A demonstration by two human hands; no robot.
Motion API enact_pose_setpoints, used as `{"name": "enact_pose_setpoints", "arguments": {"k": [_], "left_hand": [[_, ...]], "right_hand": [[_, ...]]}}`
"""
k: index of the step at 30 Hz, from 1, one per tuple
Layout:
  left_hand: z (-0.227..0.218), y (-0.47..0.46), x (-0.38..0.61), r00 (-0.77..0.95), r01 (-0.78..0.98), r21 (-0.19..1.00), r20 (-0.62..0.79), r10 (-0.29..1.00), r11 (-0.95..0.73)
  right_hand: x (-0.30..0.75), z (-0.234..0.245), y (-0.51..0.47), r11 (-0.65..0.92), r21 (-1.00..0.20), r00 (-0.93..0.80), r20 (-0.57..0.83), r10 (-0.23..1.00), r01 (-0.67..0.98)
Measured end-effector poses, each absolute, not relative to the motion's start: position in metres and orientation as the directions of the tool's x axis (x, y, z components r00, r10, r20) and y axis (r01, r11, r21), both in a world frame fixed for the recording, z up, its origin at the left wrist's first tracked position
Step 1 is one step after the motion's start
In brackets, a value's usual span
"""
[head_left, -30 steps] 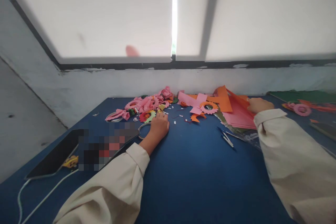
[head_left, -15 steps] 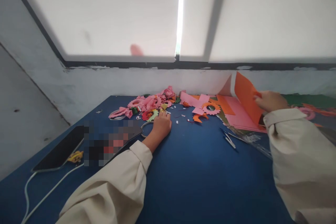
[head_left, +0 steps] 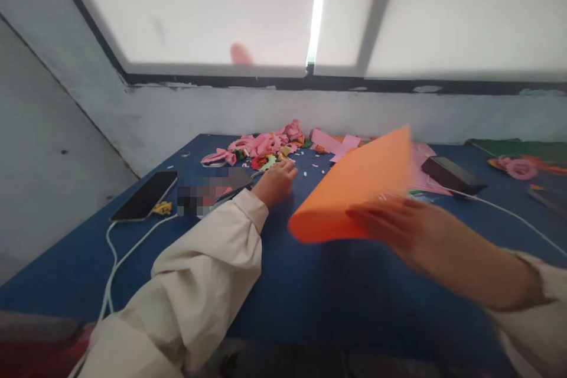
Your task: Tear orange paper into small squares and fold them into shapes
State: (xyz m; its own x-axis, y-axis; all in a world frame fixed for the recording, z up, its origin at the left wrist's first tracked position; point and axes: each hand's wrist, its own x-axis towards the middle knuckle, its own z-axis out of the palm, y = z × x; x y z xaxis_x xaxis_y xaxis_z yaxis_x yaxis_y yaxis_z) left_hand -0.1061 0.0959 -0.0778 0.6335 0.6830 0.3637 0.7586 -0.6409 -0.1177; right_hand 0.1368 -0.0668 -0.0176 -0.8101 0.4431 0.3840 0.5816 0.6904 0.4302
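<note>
Across swung the orange sheet (head_left: pixel 354 180), off the far-right stack and over the middle of the table (head_left: pixel 305 295), loosely bent, my right hand (head_left: pixel 420 233) gripping its near edge! My left hand (head_left: pixel 275 183) stayed well apart, fingertips beside the far-left paper cuttings (head_left: pixel 266 144); whether they pinched anything, I couldn't tell. A black box (head_left: pixel 454 174) lay right.

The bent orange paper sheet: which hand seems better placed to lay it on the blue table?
Probably the right hand: it holds the bent orange paper sheet above the blue table. The left hand is farther back, near the pink paper cutouts, not touching the sheet.
</note>
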Motion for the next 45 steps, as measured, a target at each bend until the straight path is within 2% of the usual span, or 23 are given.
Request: {"name": "enact_pose_setpoints", "arguments": {"k": [3, 9, 11, 13, 14, 16, 17, 18, 20, 22, 23, 25, 28, 30, 31, 33, 36, 42, 45], "left_hand": [[-0.055, 0.074, -0.13, 0.594, 0.776, -0.004, 0.343, 0.728, -0.631], [-0.006, -0.006, -0.179, 0.35, 0.841, 0.237, 0.45, 0.822, -0.487], [0.002, -0.035, -0.183, 0.303, 0.792, 0.419, 0.362, 0.882, -0.444], [0.008, -0.055, -0.179, 0.448, 0.75, 0.431, 0.226, 0.865, -0.502], [0.011, -0.061, -0.176, 0.563, 0.702, 0.427, 0.155, 0.812, -0.569], [0.019, -0.062, -0.169, 0.723, 0.571, 0.504, 0.063, 0.688, -0.647], [0.024, -0.058, -0.165, 0.764, 0.503, 0.574, 0.055, 0.643, -0.646], [0.028, -0.051, -0.162, 0.752, 0.447, 0.64, 0.109, 0.65, -0.625], [0.034, -0.032, -0.155, 0.652, 0.354, 0.749, 0.232, 0.722, -0.561], [0.032, -0.011, -0.147, 0.617, 0.288, 0.807, 0.256, 0.744, -0.516], [0.029, -0.002, -0.143, 0.631, 0.352, 0.771, 0.222, 0.743, -0.53], [0.017, 0.009, -0.137, 0.692, 0.379, 0.737, 0.176, 0.7, -0.56], [-0.006, 0.007, -0.131, 0.777, 0.419, 0.62, 0.132, 0.615, -0.663], [-0.02, -0.005, -0.13, 0.829, 0.396, 0.515, 0.154, 0.537, -0.76], [-0.026, -0.012, -0.13, 0.87, 0.375, 0.486, 0.108, 0.481, -0.789], [-0.036, -0.026, -0.131, 0.917, 0.345, 0.442, 0.027, 0.397, -0.828], [-0.048, -0.037, -0.134, 0.953, 0.272, 0.398, 0.014, 0.303, -0.876], [-0.069, -0.031, -0.138, 0.932, 0.36, 0.183, -0.023, 0.362, -0.915], [-0.079, -0.026, -0.139, 0.934, 0.357, 0.128, -0.042, 0.354, -0.925]], "right_hand": [[0.141, -0.054, -0.096, 0.74, 0.411, -0.844, 0.318, 0.432, 0.533], [0.176, -0.11, -0.116, 0.66, 0.491, -0.817, 0.247, 0.521, 0.569], [0.183, -0.117, -0.111, 0.674, 0.465, -0.813, 0.228, 0.535, 0.574], [0.186, -0.118, -0.101, 0.696, 0.426, -0.81, 0.197, 0.552, 0.578], [0.186, -0.116, -0.096, 0.701, 0.409, -0.805, 0.181, 0.565, 0.584], [0.182, -0.112, -0.085, 0.692, 0.392, -0.786, 0.159, 0.598, 0.606], [0.178, -0.11, -0.08, 0.684, 0.392, -0.777, 0.153, 0.611, 0.615], [0.174, -0.108, -0.077, 0.676, 0.394, -0.769, 0.146, 0.623, 0.623], [0.164, -0.105, -0.074, 0.661, 0.409, -0.756, 0.125, 0.643, 0.629], [0.154, -0.104, -0.075, 0.635, 0.438, -0.739, 0.108, 0.665, 0.636], [0.15, -0.104, -0.075, 0.614, 0.456, -0.725, 0.106, 0.681, 0.644], [0.142, -0.105, -0.077, 0.554, 0.499, -0.684, 0.113, 0.721, 0.666], [0.138, -0.11, -0.077, 0.443, 0.563, -0.612, 0.146, 0.777, 0.698], [0.141, -0.114, -0.077, 0.393, 0.59, -0.583, 0.166, 0.795, 0.705], [0.145, -0.116, -0.078, 0.38, 0.598, -0.577, 0.173, 0.799, 0.706], [0.157, -0.119, -0.079, 0.364, 0.605, -0.573, 0.191, 0.797, 0.708], [0.176, -0.121, -0.081, 0.342, 0.602, -0.566, 0.229, 0.792, 0.722], [0.177, -0.125, -0.069, 0.387, 0.575, -0.584, 0.202, 0.786, 0.721], [0.171, -0.125, -0.059, 0.406, 0.546, -0.564, 0.154, 0.811, 0.733]]}}
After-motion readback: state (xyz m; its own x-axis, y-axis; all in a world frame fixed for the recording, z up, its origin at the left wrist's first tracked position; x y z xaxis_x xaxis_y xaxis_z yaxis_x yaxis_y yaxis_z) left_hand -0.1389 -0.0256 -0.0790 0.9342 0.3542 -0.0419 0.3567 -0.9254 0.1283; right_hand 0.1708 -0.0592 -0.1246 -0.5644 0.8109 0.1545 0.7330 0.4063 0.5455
